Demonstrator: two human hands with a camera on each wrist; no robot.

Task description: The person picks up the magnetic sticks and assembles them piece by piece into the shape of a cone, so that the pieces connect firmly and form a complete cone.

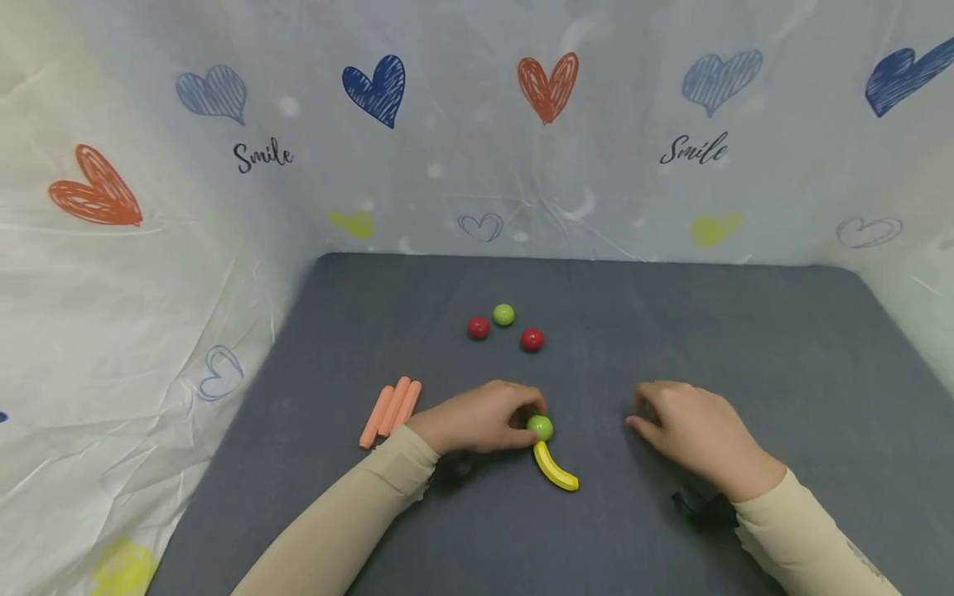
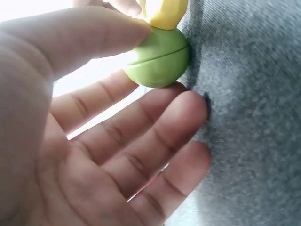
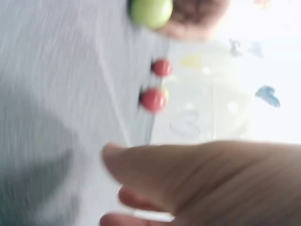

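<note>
On a grey surface point(image 1: 671, 331), the left hand point(image 1: 477, 422) has its grip pinching a green ball point(image 1: 541, 427), curved yellow piece point(image 1: 553, 469) at five o'clock, loosely curled right hand point(image 1: 693, 430) at three.

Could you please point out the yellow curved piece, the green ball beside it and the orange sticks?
Yellow curved piece point(image 1: 553, 469), head view: mid-curve.
Green ball point(image 2: 161, 60), left wrist view: visible middle.
Orange sticks point(image 1: 394, 406), head view: middle stick.

"Smile" point(image 1: 263, 155) at L & "Smile" point(image 1: 694, 149) at R, blk script, on bkgd cloth point(image 1: 447, 170).
</note>
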